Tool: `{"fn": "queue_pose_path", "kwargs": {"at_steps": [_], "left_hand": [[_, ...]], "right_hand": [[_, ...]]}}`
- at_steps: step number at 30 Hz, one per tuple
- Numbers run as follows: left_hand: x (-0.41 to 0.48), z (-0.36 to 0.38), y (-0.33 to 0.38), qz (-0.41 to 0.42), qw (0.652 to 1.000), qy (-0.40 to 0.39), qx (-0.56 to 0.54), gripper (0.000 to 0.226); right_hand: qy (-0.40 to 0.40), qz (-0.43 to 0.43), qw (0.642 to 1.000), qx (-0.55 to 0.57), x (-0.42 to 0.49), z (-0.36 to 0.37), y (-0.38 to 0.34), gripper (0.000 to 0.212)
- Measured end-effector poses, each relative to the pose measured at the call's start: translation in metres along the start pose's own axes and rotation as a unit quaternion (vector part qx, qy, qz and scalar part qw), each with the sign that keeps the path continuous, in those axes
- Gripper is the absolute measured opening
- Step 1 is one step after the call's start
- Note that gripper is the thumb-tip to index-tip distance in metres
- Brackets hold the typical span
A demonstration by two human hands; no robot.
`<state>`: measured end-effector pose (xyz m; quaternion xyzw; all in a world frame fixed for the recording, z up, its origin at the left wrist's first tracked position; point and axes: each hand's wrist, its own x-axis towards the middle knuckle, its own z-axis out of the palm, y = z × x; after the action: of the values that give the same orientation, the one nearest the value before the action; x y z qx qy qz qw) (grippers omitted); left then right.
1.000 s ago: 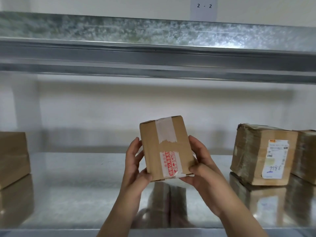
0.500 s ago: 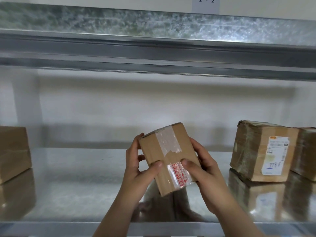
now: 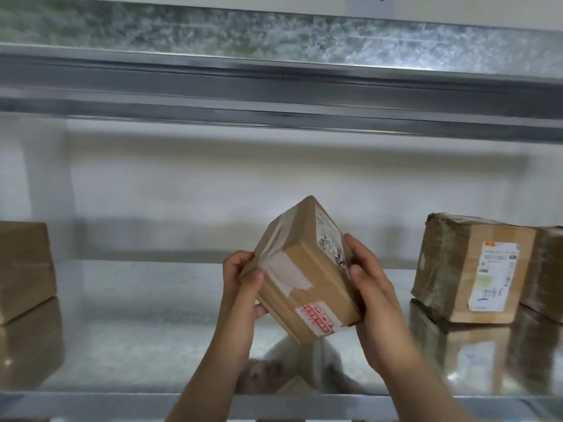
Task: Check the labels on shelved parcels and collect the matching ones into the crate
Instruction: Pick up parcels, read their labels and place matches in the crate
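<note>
The parcel (image 3: 304, 269), a small brown cardboard box, was held above the shelf (image 3: 137, 315), left of the wrapped parcel (image 3: 469, 269) and well apart from it, tilted onto one corner. The left hand (image 3: 240, 287) gripped its left edge, thumb on the front face and fingers curled behind. The right hand (image 3: 371, 287) clamped its right side, beside a white label (image 3: 332, 242).

The step in hand looked like label checking. That label faced up and to the right and carried dark handwriting, seemingly too blurred to read. White tape (image 3: 286, 269) ran over the top and down the front, and a red-printed sticker (image 3: 318, 318) sat near the lower corner.

The next move would call for reading the label and, if it matched, carrying the box to the crate, which was out of view. Far to the left of the wrapped parcel stood a plain box (image 3: 24, 269).
</note>
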<state>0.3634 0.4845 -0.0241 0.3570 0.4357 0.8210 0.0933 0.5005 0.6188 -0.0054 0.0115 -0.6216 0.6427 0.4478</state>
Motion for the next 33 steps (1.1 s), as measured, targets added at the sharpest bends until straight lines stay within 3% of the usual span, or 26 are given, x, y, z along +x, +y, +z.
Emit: {"fn": "queue_pose_path", "kwargs": {"at_steps": [2,4,8,11,16,19,22,28,30,33], "left_hand": [[0.003,-0.001,0.000,-0.030,0.997,0.032,-0.062,0.036],[0.005,-0.003,0.000,-0.048,0.995,0.036,-0.075,0.049],[0.004,-0.005,0.000,-0.073,0.996,0.029,-0.044,0.039],[0.002,-0.005,0.006,-0.072,0.997,-0.016,-0.033,0.065],[0.000,-0.004,0.012,-0.055,0.994,-0.064,-0.074,0.089],[-0.006,0.000,0.013,-0.038,0.996,-0.068,-0.044,0.078],[-0.011,0.010,0.014,-0.001,0.999,-0.042,-0.008,0.062],[-0.027,0.031,0.029,0.060,0.997,0.031,0.024,0.021],[-0.034,0.034,0.032,0.073,0.996,0.023,0.041,0.023],[-0.056,0.033,0.045,0.079,0.995,0.006,0.067,0.049]], "right_hand": [[0.044,0.008,0.998,0.034,0.003,0.000,0.001,0.035],[0.072,0.038,0.994,0.075,0.005,-0.002,0.002,0.037],[0.055,0.033,0.994,0.090,0.004,-0.004,-0.001,0.043],[-0.002,0.002,0.997,0.083,0.003,-0.005,-0.005,0.057],[-0.034,-0.012,0.995,0.094,-0.005,-0.008,-0.008,0.054],[-0.035,-0.002,0.996,0.086,-0.011,-0.006,-0.011,0.050],[-0.031,-0.014,0.998,0.061,-0.012,-0.003,-0.014,0.063],[-0.032,-0.022,0.996,0.076,-0.016,-0.008,-0.019,0.049],[-0.039,0.008,0.993,0.110,-0.023,-0.010,-0.021,0.045],[-0.059,0.071,0.985,0.144,-0.031,-0.004,-0.029,0.049]]}}
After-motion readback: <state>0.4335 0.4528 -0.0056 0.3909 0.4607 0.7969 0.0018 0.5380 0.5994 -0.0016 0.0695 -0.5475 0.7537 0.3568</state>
